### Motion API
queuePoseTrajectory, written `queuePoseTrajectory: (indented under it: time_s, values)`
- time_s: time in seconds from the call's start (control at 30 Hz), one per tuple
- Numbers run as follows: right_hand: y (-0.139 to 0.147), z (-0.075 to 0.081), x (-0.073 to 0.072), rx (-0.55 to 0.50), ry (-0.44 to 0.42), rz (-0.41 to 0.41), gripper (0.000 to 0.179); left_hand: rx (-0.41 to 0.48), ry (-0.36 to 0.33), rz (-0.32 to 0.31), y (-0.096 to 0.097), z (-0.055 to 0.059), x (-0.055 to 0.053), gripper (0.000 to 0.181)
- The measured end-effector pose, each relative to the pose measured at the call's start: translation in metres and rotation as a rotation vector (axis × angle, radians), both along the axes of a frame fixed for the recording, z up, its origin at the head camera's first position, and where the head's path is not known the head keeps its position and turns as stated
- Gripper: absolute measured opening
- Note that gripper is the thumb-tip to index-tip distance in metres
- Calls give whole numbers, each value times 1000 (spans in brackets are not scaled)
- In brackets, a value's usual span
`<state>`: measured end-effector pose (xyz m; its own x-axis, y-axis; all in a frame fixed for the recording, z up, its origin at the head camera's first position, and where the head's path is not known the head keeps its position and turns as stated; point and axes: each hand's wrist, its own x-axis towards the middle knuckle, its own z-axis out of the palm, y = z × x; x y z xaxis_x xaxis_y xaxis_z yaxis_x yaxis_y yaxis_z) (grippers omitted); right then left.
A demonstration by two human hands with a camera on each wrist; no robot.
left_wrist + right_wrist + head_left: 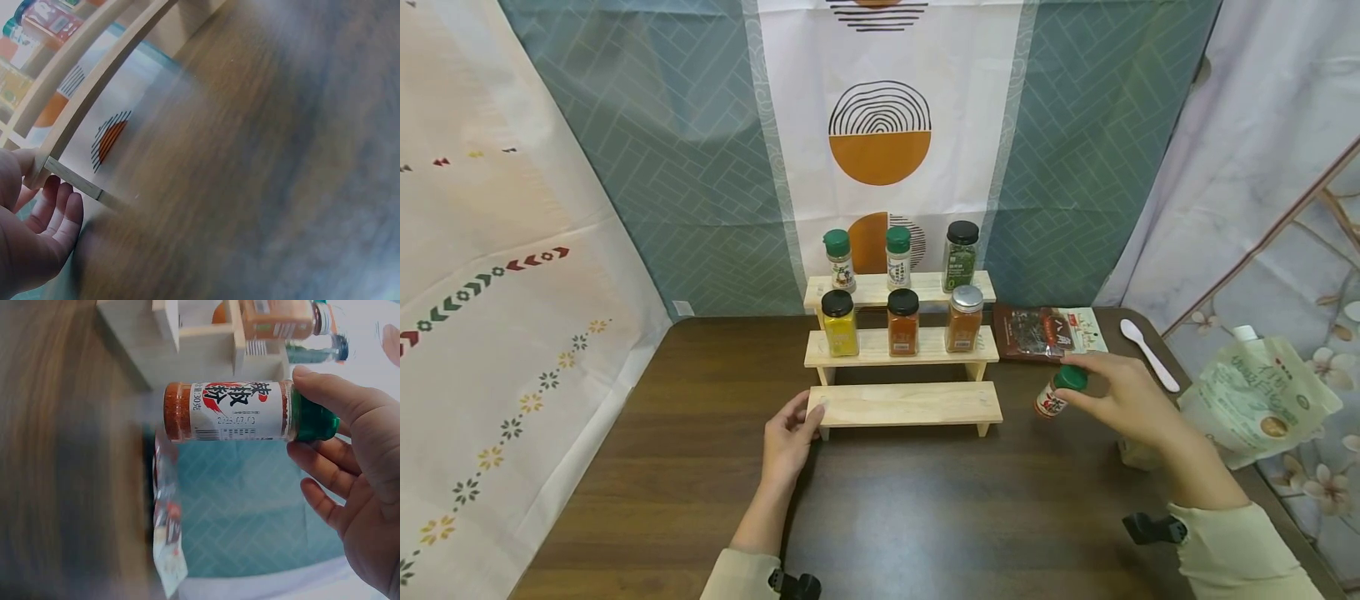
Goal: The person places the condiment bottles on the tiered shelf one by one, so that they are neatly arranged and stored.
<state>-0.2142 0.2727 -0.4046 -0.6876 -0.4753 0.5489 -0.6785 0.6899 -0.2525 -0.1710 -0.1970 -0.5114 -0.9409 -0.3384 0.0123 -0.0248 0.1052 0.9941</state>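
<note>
My right hand [1122,398] pinches a small spice jar [234,411] by its green cap, thumb on one side and fingers on the other. Red-brown powder shows through the jar's clear base, and a white label wraps its middle. In the head view this jar is right of the three-tier wooden rack [902,405], tilted a little. My left hand [788,437] grips the left end of the rack's lowest shelf, thumb on top and fingers below. That shelf is bare. On the middle shelf stand a yellow jar [841,330], a black-capped red-brown jar [903,327] and a silver-capped jar [964,323].
Two green-capped jars, one of them the left jar [841,265], and a black-capped jar of green herbs [960,260] stand on the top shelf. Right of the rack lie a dark spice packet [1037,333] and a white spoon [1150,357]. A spouted pouch [1262,400] stands by the right edge.
</note>
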Motion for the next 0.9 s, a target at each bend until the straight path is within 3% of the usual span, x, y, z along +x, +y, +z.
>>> queuePoseTrajectory:
  time_s: [0.2,0.5,0.9]
  values:
    - [-23,7,-7,-21,-4,61,48,1,21,14,0,0,1,41]
    - [-50,11,-12,-67,-82,125,45,8,12,9,0,0,0,41]
    - [-81,10,-16,-122,-69,169,45,-8,30,17,1,0,1,41]
